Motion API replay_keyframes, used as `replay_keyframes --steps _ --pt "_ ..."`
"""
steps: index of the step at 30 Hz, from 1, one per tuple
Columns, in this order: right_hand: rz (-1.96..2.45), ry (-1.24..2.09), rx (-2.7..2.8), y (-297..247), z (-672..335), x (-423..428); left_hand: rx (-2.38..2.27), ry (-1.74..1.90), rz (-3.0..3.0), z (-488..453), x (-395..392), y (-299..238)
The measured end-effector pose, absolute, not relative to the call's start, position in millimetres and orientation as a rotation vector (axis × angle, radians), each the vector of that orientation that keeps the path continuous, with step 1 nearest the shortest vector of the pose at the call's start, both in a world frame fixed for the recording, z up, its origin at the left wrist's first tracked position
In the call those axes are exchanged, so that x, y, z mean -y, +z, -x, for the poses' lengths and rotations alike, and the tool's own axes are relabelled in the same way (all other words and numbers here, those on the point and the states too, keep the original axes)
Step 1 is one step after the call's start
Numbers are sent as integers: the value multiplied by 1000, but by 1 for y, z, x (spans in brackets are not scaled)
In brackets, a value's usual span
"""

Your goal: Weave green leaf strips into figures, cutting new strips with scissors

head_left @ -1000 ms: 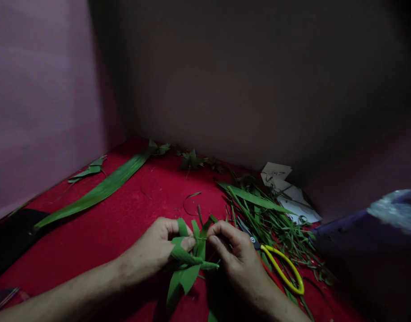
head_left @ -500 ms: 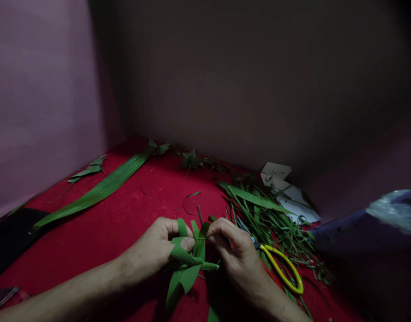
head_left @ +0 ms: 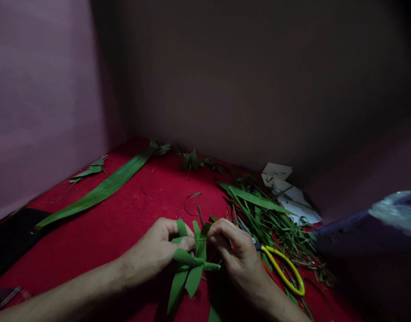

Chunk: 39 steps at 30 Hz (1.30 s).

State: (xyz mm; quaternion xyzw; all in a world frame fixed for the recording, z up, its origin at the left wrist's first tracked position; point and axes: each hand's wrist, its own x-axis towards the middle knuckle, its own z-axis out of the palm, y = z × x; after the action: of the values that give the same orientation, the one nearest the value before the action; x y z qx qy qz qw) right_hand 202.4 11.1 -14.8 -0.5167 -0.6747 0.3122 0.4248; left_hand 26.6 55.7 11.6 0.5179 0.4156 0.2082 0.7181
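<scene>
A folded piece of green leaf strips [head_left: 188, 264] is held between both hands low in the middle of the view, just above the red cloth [head_left: 131, 214]. My left hand [head_left: 158, 250] pinches its left side with thumb and fingers closed. My right hand [head_left: 235, 255] pinches a strip at its top right, fingers curled. Loose strip ends hang down from the piece toward me.
Yellow-handled scissors [head_left: 279, 268] lie right of my right hand beside a pile of leaf trimmings [head_left: 272, 219]. A long green leaf [head_left: 98, 190] lies at the left. Small folded leaf pieces [head_left: 192, 160] sit along the back wall. White papers [head_left: 289, 192] lie at the back right.
The hanging strip ends have shifted slightly downward and my right fingers have drawn a little closer to the left hand. Otherwise both hands keep their grip in place.
</scene>
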Motion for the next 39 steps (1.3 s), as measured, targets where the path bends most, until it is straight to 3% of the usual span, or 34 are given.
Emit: replay_keyframes --steps 21,39 --pt "1284 1087 1491 -19 -198 -10 -827 475 -1130 -24 -56 7" --pt "1371 958 1494 -16 -196 -7 -908 498 -1148 -24 -55 7"
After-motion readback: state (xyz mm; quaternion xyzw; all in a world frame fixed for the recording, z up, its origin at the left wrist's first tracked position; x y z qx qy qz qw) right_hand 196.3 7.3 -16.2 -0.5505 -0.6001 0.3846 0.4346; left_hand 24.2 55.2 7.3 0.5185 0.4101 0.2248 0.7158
